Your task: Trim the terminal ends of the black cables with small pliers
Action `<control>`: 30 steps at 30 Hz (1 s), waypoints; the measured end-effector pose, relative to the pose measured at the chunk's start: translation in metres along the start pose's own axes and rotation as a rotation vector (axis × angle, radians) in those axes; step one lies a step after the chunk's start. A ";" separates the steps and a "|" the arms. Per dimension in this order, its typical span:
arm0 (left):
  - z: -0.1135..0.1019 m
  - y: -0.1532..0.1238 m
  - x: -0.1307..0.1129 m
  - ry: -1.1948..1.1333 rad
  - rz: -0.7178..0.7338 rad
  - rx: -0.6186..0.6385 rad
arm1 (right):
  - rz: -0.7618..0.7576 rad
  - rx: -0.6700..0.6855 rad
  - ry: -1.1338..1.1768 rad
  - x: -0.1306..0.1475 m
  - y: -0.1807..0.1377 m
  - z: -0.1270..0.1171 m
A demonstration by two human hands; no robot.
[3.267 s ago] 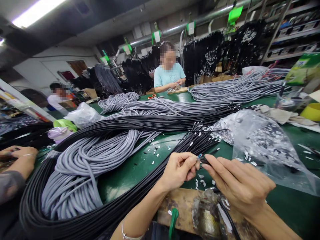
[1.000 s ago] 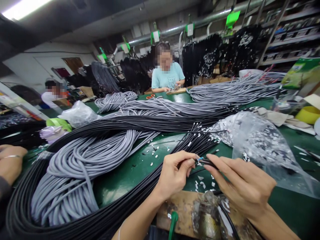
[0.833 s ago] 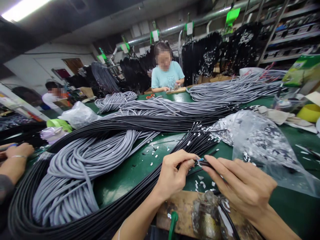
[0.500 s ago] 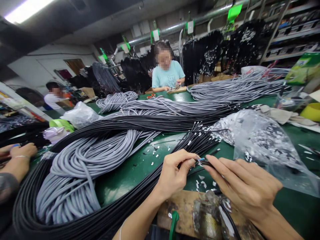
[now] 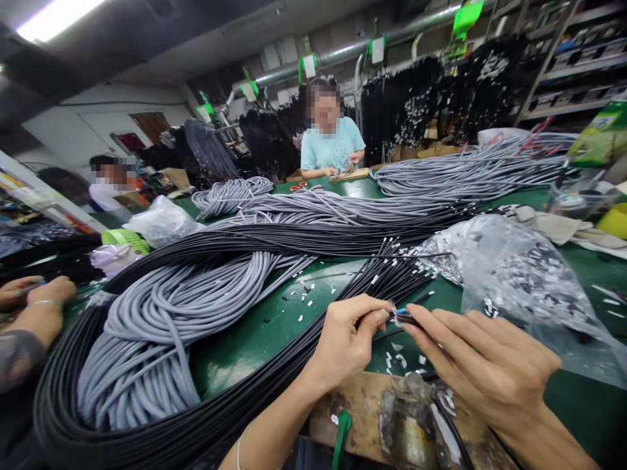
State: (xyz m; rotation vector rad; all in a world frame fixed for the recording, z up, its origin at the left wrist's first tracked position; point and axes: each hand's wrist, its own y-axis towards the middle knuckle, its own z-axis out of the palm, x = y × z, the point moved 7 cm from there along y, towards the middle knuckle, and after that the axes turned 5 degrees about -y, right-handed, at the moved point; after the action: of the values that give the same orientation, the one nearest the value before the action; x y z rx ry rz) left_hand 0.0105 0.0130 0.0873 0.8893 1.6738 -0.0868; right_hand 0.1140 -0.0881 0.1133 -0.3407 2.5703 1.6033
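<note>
Between my two hands is the stripped end of a black cable point(image 5: 409, 320), with a short blue wire point(image 5: 401, 311) and pale strands showing. My left hand point(image 5: 350, 333) pinches the exposed strands between thumb and forefinger. With fingers stretched along the black jacket, my right hand point(image 5: 482, 352) grips the cable just beside the bare part. Below the hands lies a worn wooden board point(image 5: 357, 408) bearing a grimy metal fixture point(image 5: 411, 424) and a green-handled lever point(image 5: 341, 431). White and clear scraps point(image 5: 399, 359) are scattered beyond the board.
Long black cables point(image 5: 196, 408) curve round coiled grey cables point(image 5: 142, 352) on the green table point(image 5: 235, 365). A clear plastic bag of scraps point(image 5: 529, 281) lies to the right. One co-worker point(image 5: 333, 147) sits opposite; another's hands point(image 5: 49, 294) work at far left.
The view has shifted slightly, so most things sit a little further right. Both hands keep their hold on the cable end, and a bit more of the blue wire shows.
</note>
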 end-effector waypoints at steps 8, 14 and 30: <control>0.001 0.000 0.001 -0.042 -0.011 -0.001 | 0.031 -0.015 0.044 -0.002 -0.005 0.002; 0.002 -0.001 0.002 -0.060 -0.033 -0.011 | 0.030 -0.018 0.012 -0.001 -0.003 0.002; 0.007 0.000 0.012 -0.230 -0.183 0.035 | 0.598 0.184 0.566 -0.027 -0.024 0.036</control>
State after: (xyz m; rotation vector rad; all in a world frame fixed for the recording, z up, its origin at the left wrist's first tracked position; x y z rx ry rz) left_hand 0.0153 0.0153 0.0750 0.7205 1.5379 -0.3318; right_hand 0.1447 -0.0623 0.0816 0.0092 3.4815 1.5657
